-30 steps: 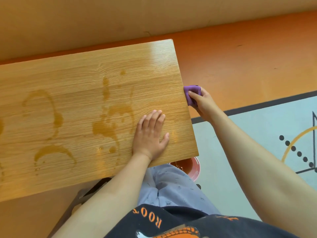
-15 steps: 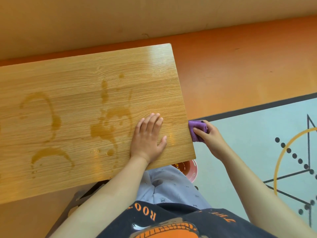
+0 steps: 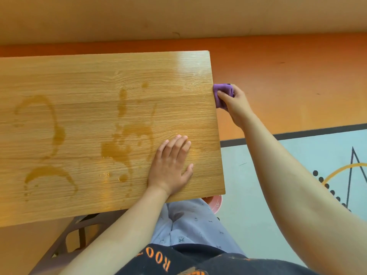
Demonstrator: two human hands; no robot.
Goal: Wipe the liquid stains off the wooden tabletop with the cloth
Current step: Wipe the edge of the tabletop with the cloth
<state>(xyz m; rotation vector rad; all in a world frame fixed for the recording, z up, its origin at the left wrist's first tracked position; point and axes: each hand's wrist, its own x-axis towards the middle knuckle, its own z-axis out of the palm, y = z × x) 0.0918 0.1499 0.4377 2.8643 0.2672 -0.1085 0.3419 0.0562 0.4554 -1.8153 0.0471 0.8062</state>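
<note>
From the head camera, looking down, a wooden tabletop [image 3: 79, 76] fills the left and middle of the picture, its right edge running from the far corner down to the near one. Amber liquid stains [image 3: 123, 147] lie on it: a blotchy patch with drips in the middle, and further left a curved streak [image 3: 57, 132] above an arc-shaped smear [image 3: 49, 171]. The left hand [image 3: 170, 165] rests palm down on the wood near the near right corner, fingers straight and close together, thumb spread out, just beside the right side of the middle patch. The right hand [image 3: 236, 106] is off the right edge of the table, its fingers and thumb curled round a folded purple cloth [image 3: 222, 90]. The cloth touches the table's right edge, not far from the far corner and well apart from the stains. Beyond the table is an orange floor [image 3: 288, 76] and a tan wall [image 3: 178, 14]; to the right lies a pale blue floor area [image 3: 258, 185] with a dark border, lines and dots. Below the table show light blue trousers [image 3: 190, 221], a dark shirt with orange lettering [image 3: 178, 261], part of a grey frame [image 3: 65, 235] and the rim of a pink round object [image 3: 216, 203].
</note>
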